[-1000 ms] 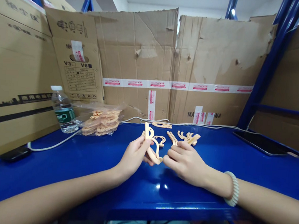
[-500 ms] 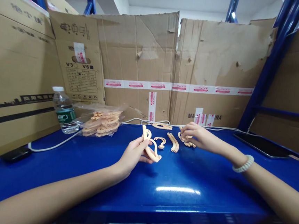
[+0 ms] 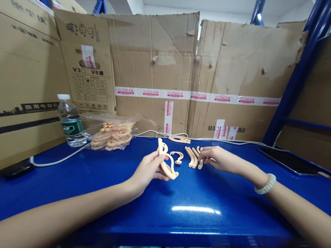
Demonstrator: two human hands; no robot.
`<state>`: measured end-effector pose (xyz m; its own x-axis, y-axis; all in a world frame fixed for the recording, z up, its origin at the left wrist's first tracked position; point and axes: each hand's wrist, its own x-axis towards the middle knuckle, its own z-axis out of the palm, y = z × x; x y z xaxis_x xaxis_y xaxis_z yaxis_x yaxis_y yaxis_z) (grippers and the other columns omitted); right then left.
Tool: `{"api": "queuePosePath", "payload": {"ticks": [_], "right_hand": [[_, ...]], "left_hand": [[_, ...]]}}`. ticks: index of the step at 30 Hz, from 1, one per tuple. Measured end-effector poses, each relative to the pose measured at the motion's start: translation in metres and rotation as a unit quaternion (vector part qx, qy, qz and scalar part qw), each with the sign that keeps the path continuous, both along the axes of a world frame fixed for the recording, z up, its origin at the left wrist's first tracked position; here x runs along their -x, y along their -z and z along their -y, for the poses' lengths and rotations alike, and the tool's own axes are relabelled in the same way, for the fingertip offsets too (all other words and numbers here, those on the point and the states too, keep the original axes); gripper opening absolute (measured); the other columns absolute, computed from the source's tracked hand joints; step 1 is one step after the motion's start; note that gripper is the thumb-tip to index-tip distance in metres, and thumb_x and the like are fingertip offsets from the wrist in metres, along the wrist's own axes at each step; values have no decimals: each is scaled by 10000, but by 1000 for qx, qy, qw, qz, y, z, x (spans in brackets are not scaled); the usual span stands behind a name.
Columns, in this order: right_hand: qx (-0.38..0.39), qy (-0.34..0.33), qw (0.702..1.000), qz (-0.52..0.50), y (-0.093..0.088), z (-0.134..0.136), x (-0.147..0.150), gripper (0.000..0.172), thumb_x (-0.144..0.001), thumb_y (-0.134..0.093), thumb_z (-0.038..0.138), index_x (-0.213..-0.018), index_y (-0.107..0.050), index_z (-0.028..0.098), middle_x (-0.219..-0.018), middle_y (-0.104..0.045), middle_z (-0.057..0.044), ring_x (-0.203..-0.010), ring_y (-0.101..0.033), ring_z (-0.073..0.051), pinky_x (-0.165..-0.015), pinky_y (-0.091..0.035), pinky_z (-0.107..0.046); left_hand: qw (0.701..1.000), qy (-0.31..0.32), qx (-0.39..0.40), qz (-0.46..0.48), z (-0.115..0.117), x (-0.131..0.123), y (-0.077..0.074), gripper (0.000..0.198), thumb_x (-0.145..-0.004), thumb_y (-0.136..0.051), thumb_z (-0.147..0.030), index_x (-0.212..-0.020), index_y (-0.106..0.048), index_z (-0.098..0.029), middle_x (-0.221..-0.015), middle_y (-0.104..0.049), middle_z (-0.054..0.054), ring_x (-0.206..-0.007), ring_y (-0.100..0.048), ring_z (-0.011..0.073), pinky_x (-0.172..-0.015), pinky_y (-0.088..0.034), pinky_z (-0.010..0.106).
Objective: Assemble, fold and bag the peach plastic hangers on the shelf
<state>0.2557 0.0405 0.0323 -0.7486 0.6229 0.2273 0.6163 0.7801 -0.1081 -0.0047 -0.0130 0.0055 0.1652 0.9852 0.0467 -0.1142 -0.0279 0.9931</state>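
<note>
My left hand (image 3: pixel 146 171) is closed on a curved pale wooden piece (image 3: pixel 166 163), held tilted just above the blue table (image 3: pixel 199 196). My right hand (image 3: pixel 217 158) rests farther back with its fingers curled over a small cluster of curved wooden pieces (image 3: pixel 194 157); a thin piece sticks out from under the fingertips. A small hook-shaped wooden piece (image 3: pixel 177 156) lies between the two hands. Another flat wooden piece (image 3: pixel 179 139) lies near the back of the table.
A clear bag of more wooden pieces (image 3: pixel 113 134) and a water bottle (image 3: pixel 69 121) stand at the back left. A white cable (image 3: pixel 64 159) runs along the back, a black phone (image 3: pixel 15 168) lies at the left, a dark tablet (image 3: pixel 291 160) at the right. Cardboard boxes (image 3: pixel 187 72) wall the table.
My right hand left the piece held in my left hand, reached back to the loose pieces, and has now drawn slightly toward me over them. The left hand has hardly moved.
</note>
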Motion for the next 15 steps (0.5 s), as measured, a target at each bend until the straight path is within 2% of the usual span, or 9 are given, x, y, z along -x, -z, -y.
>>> {"api": "queuePosePath", "payload": {"ticks": [4, 10, 12, 15], "right_hand": [[9, 28, 1000, 3, 0, 5, 5, 156, -790, -566, 75, -819, -699, 150, -809, -683, -64, -728, -633, -168, -684, -468, -255], [16, 36, 999, 3, 2, 4, 8, 213, -788, -537, 24, -859, -696, 147, -841, -698, -67, -782, -652, -176, -739, -486, -270], [-20, 34, 999, -1, 4, 4, 8, 204, -822, -522, 64, -906, -686, 151, -871, -683, -79, -793, -648, -187, -739, -496, -291], [-112, 12, 992, -59, 8, 10, 12, 281, -877, -481, 127, -1124, -608, 168, -1070, -636, -116, -949, -620, -218, -808, -498, -344]], "left_hand": [[1000, -2, 3, 0, 0, 0, 0, 143, -939, -441, -235, -905, -522, -123, -625, -690, 86, -542, -674, 165, -462, -514, 198], [1000, -5, 7, -1, 0, 1, 0, 148, -927, -463, -256, -906, -527, -125, -636, -690, 87, -556, -676, 168, -472, -512, 201], [1000, 1, 2, -6, -1, 1, 0, 156, -929, -445, -256, -920, -530, -125, -638, -685, 77, -565, -676, 162, -478, -510, 196], [999, 7, -37, -27, -3, 4, 0, 180, -912, -466, -289, -949, -540, -128, -667, -663, 46, -561, -666, 148, -477, -505, 192]]}}
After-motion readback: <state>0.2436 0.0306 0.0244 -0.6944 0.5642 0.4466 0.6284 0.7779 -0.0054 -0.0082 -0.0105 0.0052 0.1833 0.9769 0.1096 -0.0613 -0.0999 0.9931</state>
